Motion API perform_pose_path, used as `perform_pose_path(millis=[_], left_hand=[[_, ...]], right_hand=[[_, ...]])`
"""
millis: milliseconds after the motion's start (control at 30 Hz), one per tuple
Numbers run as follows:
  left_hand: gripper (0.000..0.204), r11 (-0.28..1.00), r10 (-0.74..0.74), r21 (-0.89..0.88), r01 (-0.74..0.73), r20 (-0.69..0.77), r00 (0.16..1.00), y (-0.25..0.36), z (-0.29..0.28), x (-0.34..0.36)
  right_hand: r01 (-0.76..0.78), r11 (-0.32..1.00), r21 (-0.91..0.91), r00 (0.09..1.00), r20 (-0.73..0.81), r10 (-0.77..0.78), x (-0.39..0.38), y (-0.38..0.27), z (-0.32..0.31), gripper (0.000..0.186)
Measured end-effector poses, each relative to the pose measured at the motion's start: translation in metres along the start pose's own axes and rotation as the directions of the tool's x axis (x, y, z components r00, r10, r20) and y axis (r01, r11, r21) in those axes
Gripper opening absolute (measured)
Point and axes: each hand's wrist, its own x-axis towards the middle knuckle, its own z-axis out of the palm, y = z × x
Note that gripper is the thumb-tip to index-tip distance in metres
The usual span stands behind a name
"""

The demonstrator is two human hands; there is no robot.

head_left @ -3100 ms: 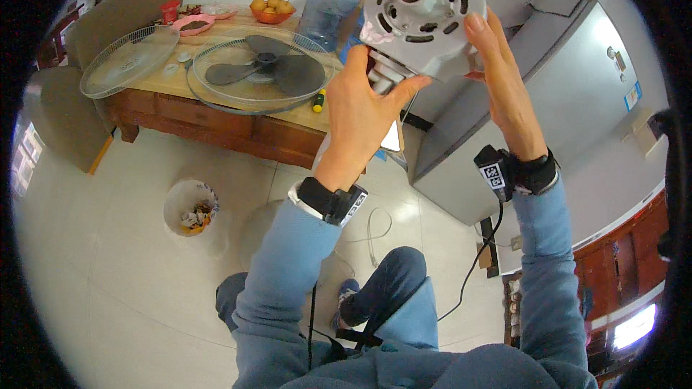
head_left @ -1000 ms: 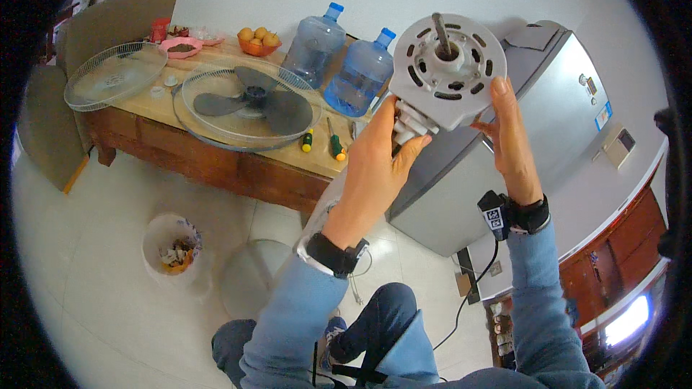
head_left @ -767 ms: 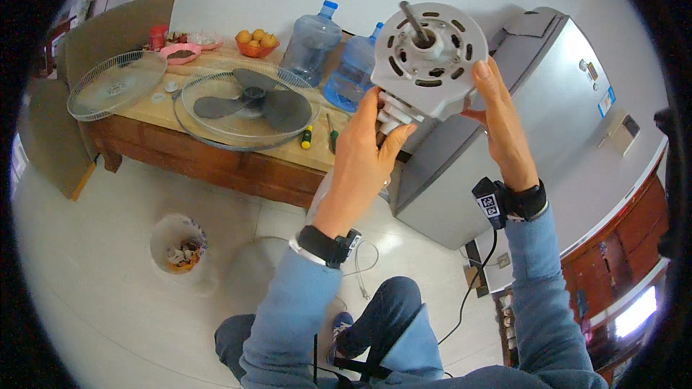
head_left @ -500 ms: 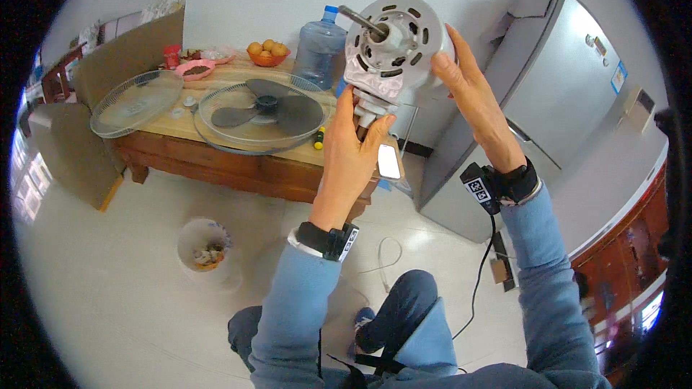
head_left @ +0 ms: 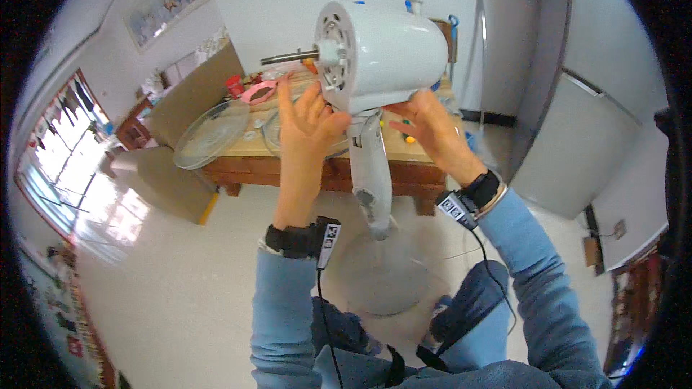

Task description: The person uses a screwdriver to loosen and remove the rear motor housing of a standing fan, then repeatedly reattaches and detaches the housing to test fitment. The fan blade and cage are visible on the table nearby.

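A white fan motor housing (head_left: 393, 50) sits on top of a grey-white stand neck (head_left: 370, 166). Its metal shaft (head_left: 290, 57) points left, and slots ring the front face. Below, the column runs down to a round pale base (head_left: 382, 274) on the floor. My left hand (head_left: 306, 119) is open beside the front underside, its fingers spread upward near the slotted face; whether they touch is unclear. Under the rear of the housing is my right hand (head_left: 432, 126), fingers apart and close against the underside, some of them partly hidden.
Behind the fan stands a wooden table (head_left: 310, 169). On it lie a clear fan grille (head_left: 213, 133), a pink dish (head_left: 259, 91) and a red container (head_left: 235, 86). A beige sofa (head_left: 169, 180) is at left, a silver fridge (head_left: 577, 144) at right.
The motor housing has swung from facing me to pointing its shaft left, and the stand now shows below. My left hand has released the neck; my right hand moved down under the housing.
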Motion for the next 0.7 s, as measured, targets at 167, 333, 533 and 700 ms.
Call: perform_pose_path(millis=[167, 333, 533, 700], left_hand=[[0.116, 0.978, -0.066, 0.205, 0.049, 0.073, 0.995, 0.020, 0.000, 0.010], [0.083, 0.873, -0.139, 0.476, 0.106, 0.035, 0.990, 0.030, 0.025, 0.015], [0.071, 0.863, 0.050, 0.506, 0.004, -0.093, 0.994, 0.017, 0.044, 0.009], [0.075, 0.848, 0.138, 0.528, -0.053, -0.122, 0.983, 0.009, 0.052, 0.006]], right_hand=[[0.015, 1.000, 0.008, 0.995, 0.098, -0.016, -0.003, 0.048, 0.035, 0.040], [0.171, 0.980, 0.098, 0.985, -0.039, -0.168, -0.003, 0.056, 0.048, 0.042], [0.215, 0.972, -0.097, 0.975, -0.033, -0.219, -0.004, 0.063, 0.048, 0.046], [0.203, 0.971, -0.128, 0.974, -0.080, -0.214, -0.005, 0.066, 0.050, 0.046]])
